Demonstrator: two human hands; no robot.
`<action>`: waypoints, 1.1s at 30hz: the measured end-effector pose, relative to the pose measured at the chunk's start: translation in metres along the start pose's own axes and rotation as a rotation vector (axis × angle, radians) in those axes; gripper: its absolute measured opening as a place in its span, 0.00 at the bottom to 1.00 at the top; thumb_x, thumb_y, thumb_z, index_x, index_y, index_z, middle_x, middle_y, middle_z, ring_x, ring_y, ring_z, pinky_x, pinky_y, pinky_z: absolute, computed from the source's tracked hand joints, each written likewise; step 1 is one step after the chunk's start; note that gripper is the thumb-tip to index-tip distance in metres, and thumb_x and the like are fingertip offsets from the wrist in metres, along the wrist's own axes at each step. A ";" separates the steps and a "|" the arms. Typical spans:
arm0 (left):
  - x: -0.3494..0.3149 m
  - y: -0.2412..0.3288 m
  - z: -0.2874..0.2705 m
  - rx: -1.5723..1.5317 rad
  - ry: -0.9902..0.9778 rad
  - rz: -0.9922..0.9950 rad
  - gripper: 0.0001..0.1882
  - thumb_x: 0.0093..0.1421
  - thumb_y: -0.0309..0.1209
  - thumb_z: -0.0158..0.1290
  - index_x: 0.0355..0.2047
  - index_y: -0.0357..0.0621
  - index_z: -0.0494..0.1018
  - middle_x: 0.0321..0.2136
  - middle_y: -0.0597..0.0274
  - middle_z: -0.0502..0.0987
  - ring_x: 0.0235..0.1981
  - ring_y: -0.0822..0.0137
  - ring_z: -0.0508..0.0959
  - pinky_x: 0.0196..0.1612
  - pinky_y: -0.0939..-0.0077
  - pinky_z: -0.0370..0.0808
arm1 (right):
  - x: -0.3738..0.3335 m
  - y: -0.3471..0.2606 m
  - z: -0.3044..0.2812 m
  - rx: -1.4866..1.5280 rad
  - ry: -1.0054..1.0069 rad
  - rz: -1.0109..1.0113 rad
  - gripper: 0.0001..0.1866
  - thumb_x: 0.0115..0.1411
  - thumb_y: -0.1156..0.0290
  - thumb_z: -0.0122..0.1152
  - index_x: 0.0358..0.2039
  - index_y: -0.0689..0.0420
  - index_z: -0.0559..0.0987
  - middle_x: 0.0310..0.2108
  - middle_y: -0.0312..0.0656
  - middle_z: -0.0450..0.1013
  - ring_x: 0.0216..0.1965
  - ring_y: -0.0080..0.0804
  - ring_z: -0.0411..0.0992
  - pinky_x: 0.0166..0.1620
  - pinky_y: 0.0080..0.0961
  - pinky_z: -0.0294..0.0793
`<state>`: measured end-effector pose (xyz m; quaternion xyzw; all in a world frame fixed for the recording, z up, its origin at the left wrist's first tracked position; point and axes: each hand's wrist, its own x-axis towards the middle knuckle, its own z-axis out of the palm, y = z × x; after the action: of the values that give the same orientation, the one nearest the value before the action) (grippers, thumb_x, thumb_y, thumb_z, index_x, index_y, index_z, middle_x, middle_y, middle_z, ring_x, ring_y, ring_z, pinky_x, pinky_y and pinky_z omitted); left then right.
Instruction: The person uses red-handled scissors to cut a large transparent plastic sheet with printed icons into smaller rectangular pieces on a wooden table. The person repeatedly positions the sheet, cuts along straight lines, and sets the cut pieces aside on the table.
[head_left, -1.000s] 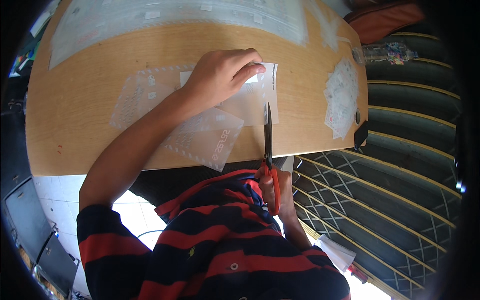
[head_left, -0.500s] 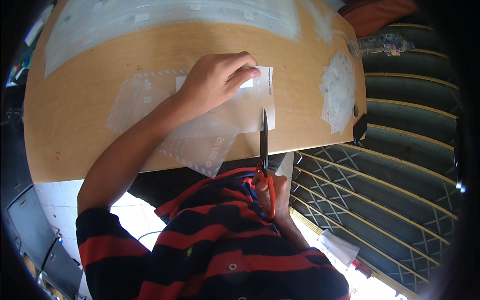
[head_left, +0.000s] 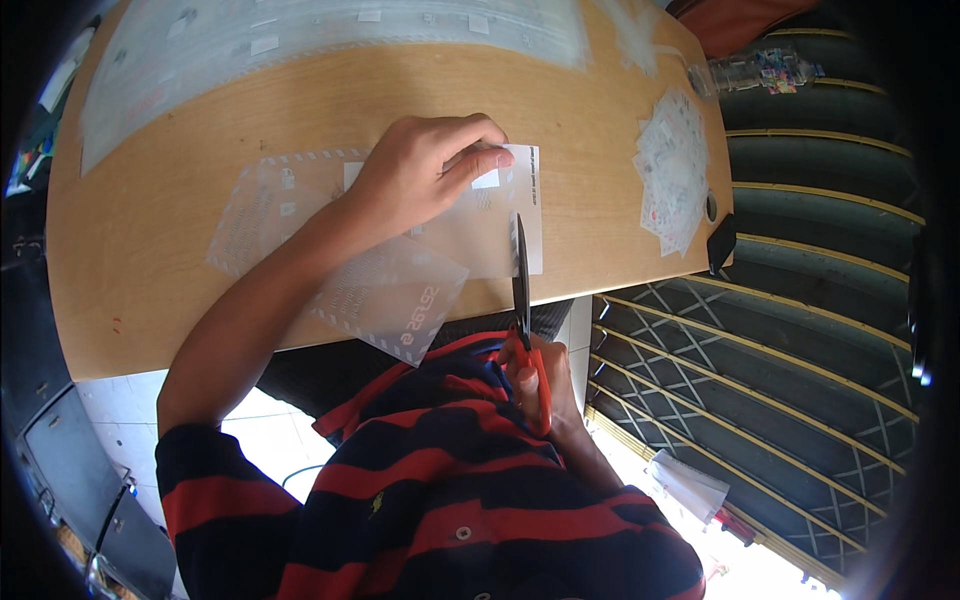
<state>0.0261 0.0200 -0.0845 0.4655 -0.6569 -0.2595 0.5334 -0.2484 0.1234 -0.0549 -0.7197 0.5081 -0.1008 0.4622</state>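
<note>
Scissors [head_left: 522, 295]: right hand's grip [head_left: 547, 375] wraps the handles. Printed sheet [head_left: 484, 236]: left hand's grip [head_left: 425, 172] pinches it, presumably for steadiness.

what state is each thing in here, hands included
left hand: pinching the clear sheet
right hand: gripping the scissors
scissors: blades pointing forward, opening unclear
clear sheet: pinched near its far edge
lower sheet: poking past the table's near edge
sheet pile: fanned out
bottle: lying on its side
big sheets: spread flat
</note>
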 end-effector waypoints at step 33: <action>-0.003 0.007 0.002 -0.113 -0.050 -0.047 0.07 0.61 0.28 0.60 0.32 0.36 0.76 0.23 0.58 0.79 0.23 0.74 0.77 0.27 0.80 0.73 | 0.009 -0.007 0.002 -0.022 0.058 -0.001 0.46 0.56 0.24 0.43 0.26 0.64 0.75 0.14 0.40 0.68 0.18 0.35 0.72 0.23 0.31 0.70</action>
<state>0.0217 0.0252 -0.0811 0.4436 -0.6432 -0.3200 0.5359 -0.2383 0.1172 -0.0531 -0.7219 0.5220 -0.1159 0.4392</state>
